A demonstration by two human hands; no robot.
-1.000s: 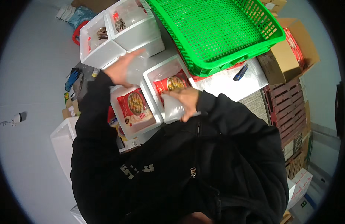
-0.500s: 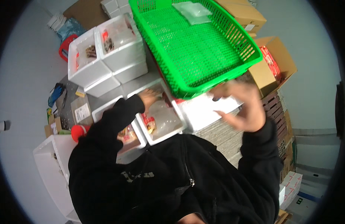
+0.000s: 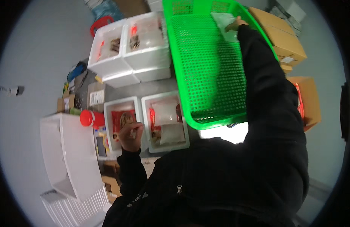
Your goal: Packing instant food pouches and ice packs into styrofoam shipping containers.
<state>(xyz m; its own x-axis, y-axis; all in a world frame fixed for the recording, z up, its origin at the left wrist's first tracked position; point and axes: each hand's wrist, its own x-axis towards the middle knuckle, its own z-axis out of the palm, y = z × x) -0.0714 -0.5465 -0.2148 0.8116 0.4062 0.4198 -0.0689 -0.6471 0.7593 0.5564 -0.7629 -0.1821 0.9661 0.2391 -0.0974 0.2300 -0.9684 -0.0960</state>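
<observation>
My right hand reaches to the far end of the green plastic basket and grips a translucent white ice pack there. My left hand hovers over the left white foam box. Its fingers are loosely curled, with a small gap to the thumb and nothing visible between them. Inside that box lies a red printed food packet, partly covered by the hand. The right foam box beside it holds red packaging, a clear ice pack and a whiter pack nearer me.
Stacked foam boxes with packets stand far left. A red-lidded jar is left of the near boxes, beside a large white foam box. Cardboard boxes line the basket's right; an open carton holds red packets.
My right hand has gone forward into the basket, onto the ice pack. My left hand has left the right foam box for the left one. A second pack now shows in the right box.
</observation>
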